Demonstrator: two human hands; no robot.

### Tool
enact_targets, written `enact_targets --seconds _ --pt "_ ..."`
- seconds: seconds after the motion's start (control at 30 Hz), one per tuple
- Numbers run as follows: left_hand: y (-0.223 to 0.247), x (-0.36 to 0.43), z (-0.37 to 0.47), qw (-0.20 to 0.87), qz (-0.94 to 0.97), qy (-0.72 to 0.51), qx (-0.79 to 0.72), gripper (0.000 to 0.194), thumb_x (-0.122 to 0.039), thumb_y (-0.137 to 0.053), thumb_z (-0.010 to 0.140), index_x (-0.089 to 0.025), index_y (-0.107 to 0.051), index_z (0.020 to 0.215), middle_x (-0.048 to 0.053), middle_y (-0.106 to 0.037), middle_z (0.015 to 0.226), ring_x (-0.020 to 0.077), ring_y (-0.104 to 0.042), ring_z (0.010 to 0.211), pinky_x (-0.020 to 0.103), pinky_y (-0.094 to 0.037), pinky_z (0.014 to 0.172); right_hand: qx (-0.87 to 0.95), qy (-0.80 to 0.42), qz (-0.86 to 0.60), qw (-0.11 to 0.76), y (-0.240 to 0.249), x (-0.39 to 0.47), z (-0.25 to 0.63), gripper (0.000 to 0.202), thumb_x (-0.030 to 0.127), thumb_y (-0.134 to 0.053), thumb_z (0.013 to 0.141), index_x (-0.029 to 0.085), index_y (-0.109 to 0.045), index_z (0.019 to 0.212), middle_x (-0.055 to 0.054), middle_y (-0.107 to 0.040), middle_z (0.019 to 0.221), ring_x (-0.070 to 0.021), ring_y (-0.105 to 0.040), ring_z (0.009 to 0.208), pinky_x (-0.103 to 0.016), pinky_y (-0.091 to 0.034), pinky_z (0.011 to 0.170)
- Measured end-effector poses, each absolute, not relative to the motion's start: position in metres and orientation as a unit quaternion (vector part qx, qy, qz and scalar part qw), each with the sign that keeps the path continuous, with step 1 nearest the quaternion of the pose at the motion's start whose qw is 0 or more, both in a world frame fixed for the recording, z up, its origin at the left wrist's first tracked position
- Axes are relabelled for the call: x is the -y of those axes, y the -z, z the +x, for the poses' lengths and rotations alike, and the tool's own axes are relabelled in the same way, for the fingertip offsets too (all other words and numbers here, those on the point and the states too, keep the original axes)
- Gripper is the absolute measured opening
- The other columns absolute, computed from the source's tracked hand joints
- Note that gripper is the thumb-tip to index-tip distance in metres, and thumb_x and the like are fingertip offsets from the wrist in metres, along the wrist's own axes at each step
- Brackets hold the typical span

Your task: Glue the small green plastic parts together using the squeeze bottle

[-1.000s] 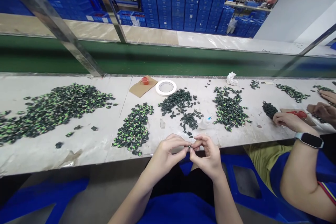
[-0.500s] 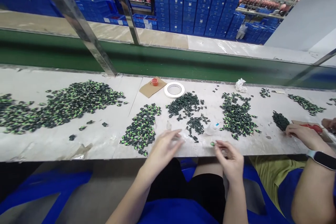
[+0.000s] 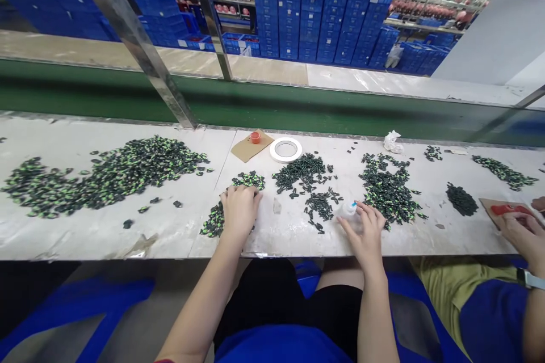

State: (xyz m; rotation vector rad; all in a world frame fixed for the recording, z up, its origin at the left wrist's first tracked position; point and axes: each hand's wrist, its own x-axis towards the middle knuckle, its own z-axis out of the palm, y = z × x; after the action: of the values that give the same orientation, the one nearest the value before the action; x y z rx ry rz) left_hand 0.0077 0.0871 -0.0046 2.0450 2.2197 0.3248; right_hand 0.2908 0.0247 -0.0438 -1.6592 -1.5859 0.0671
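My left hand (image 3: 240, 207) lies over a pile of small black and green pieces (image 3: 213, 222), fingers bent down into it; whether a piece is between the fingertips is hidden. My right hand (image 3: 365, 232) has its thumb and fingers around a small white bottle with a blue tip (image 3: 349, 209). Between the hands are heaps of small dark pieces (image 3: 301, 171). Just right of the bottle spreads another pile of black and green pieces (image 3: 389, 190).
A white tape roll (image 3: 285, 150) and a red cup (image 3: 255, 137) on brown card sit at the back. Far left is a large pile of pieces (image 3: 145, 167). At the right, a co-worker's hand (image 3: 522, 232) touches a red object. A metal post (image 3: 157, 76) rises behind the table.
My left hand has moved left onto the black and green pile. My right hand has moved up to the bottle, and the small green piece it held no longer shows. The co-worker's hand shifted right.
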Motion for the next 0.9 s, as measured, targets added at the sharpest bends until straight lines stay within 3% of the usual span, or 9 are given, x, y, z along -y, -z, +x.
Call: enact_targets --seconds 0.2,0.33,0.47,0.63,0.77,0.9 --pt "0.009 -0.085 0.010 0.041 0.737 -0.150 -0.658 0.036 -0.007 -0.040 0.088 -0.019 -0.069 0.106 0.013 -0.068 0.100 0.0299 -0.055 0.096 0.040 -0.041 0.078 0.551 -0.165 -0.636 0.514 0.037 -0.021 0.281 0.032 0.044 -0.066 0.078 0.022 -0.054 0.097 -0.013 -0.065 0.117 -0.0277 -0.053 0.118 -0.049 -0.042 0.098" --pt "0.008 -0.075 0.026 0.147 0.775 -0.207 -0.579 0.031 -0.009 -0.043 0.089 -0.022 -0.071 0.096 0.008 -0.069 0.097 0.0265 -0.058 0.096 0.039 -0.041 0.079 0.446 -0.279 -0.602 0.601 0.037 -0.008 0.280 0.033 0.039 -0.073 0.072 0.022 -0.049 0.089 -0.008 -0.072 0.090 -0.0233 -0.067 0.086 -0.038 -0.052 0.077" --pt "0.013 -0.063 0.049 0.255 0.786 -0.251 -0.504 0.020 -0.014 -0.051 0.088 -0.023 -0.069 0.083 0.003 -0.073 0.091 0.0231 -0.062 0.091 0.038 -0.043 0.080 0.397 -0.268 -0.589 0.651 0.042 0.001 0.280 0.032 0.037 -0.077 0.065 0.019 -0.059 0.085 0.000 -0.065 0.071 -0.0159 -0.059 0.062 -0.028 -0.046 0.058" --pt "0.029 -0.055 0.061 0.330 0.761 -0.329 -0.451 0.017 -0.010 -0.058 0.083 -0.021 -0.068 0.077 0.002 -0.075 0.082 0.0194 -0.068 0.080 0.034 -0.050 0.078 0.306 -0.309 -0.526 0.730 0.043 0.002 0.273 0.033 0.040 -0.075 0.063 0.016 -0.065 0.084 -0.001 -0.061 0.068 -0.0120 -0.050 0.054 -0.025 -0.039 0.050" --pt "0.038 -0.046 0.051 0.319 0.759 -0.366 -0.433 0.015 -0.010 -0.061 0.082 -0.022 -0.070 0.079 0.004 -0.076 0.085 0.0201 -0.069 0.082 0.034 -0.053 0.079 0.283 -0.310 -0.525 0.740 0.044 0.001 0.263 0.035 0.044 -0.076 0.063 0.016 -0.066 0.082 -0.004 -0.064 0.073 -0.0131 -0.052 0.056 -0.025 -0.038 0.049" --pt "0.041 -0.037 0.042 0.291 0.752 -0.379 -0.454 0.017 -0.010 -0.061 0.081 -0.022 -0.071 0.088 0.004 -0.075 0.088 0.0211 -0.068 0.086 0.034 -0.055 0.078 0.316 -0.298 -0.549 0.714 0.046 0.001 0.251 0.036 0.051 -0.072 0.068 0.016 -0.062 0.070 0.000 -0.058 0.058 -0.0099 -0.044 0.044 -0.024 -0.034 0.042"
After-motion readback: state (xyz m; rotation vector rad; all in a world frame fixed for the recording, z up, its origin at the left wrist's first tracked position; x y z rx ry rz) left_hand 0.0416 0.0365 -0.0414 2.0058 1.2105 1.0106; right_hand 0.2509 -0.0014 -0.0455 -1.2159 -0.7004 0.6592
